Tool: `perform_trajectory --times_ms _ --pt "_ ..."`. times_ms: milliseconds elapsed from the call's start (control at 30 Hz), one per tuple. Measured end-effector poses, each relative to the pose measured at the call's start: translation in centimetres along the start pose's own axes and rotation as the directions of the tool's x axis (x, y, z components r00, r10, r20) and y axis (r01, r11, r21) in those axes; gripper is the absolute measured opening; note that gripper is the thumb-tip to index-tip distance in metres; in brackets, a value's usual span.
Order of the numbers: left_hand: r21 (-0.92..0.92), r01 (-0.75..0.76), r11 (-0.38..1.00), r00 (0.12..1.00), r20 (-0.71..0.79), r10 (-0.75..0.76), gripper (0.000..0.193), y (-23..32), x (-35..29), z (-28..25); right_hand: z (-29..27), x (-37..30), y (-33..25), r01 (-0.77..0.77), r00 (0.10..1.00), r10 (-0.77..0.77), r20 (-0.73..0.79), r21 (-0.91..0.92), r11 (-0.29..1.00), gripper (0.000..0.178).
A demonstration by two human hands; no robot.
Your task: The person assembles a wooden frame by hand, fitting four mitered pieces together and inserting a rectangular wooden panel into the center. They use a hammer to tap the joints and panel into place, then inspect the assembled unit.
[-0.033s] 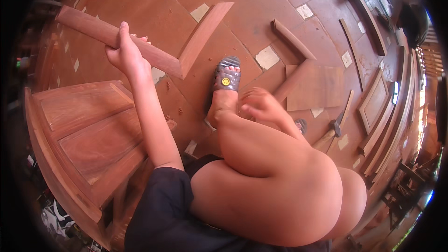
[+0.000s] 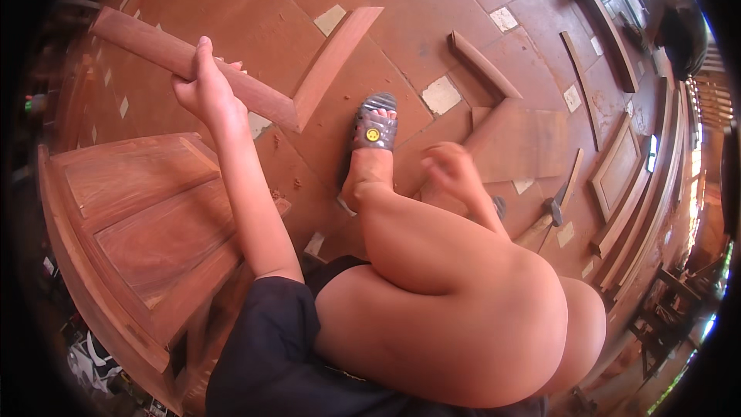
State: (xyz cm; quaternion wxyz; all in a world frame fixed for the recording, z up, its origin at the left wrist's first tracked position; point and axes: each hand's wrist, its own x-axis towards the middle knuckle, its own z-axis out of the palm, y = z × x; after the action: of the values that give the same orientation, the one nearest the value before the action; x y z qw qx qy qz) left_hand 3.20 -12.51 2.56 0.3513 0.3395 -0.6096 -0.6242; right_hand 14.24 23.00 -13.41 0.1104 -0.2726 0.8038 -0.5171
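My left hand is wrapped around one arm of an L-shaped wooden frame piece, made of two reddish mouldings meeting at a mitred corner. It is held at the upper left. My right hand is beyond my bent knee, slightly blurred, its fingers loosely bent and apart with nothing visible in them. Close by it lies a second L-shaped wooden moulding on the tiled floor. A flat wooden panel lies there too, and a hammer with a wooden handle rests to the right.
At my left stands a panelled wooden door or cabinet piece. Long wooden strips and a small framed panel line the right side. Another person crouches at the far right. My sandalled foot is on the floor.
My right hand has moved to the right, away from my ankle. My left hand still grips the L-shaped wooden frame piece, almost unmoved.
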Motion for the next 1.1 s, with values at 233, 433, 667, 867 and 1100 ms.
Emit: perform_trajectory --times_ms 233,433,667,867,1100 --pt "0.06 -0.187 0.981 0.981 0.063 0.183 0.039 -2.1 0.8 1.2 -7.8 -17.8 11.9 -0.778 -0.159 0.533 -0.831 0.438 0.451 0.051" --pt "0.281 -0.362 0.889 0.932 0.077 0.355 0.047 -2.4 -0.3 0.8 -9.2 -14.0 11.8 -0.601 -0.261 0.824 -0.502 0.753 0.269 0.054" --pt "0.184 -0.315 0.931 0.946 0.142 0.292 0.041 -3.0 -0.9 2.5 -15.3 -16.6 16.3 -0.806 -0.331 0.679 -0.655 0.571 0.158 0.075" --pt "0.138 -0.197 0.971 0.979 0.078 0.187 0.041 -3.6 0.4 0.5 -14.1 -14.3 16.1 -0.974 0.221 0.458 -0.861 -0.218 0.059 0.094" --pt "0.131 -0.299 0.945 0.952 0.105 0.286 0.044 -4.5 1.7 0.2 -21.4 -18.2 19.1 -0.962 0.267 0.667 -0.695 -0.156 0.222 0.107"
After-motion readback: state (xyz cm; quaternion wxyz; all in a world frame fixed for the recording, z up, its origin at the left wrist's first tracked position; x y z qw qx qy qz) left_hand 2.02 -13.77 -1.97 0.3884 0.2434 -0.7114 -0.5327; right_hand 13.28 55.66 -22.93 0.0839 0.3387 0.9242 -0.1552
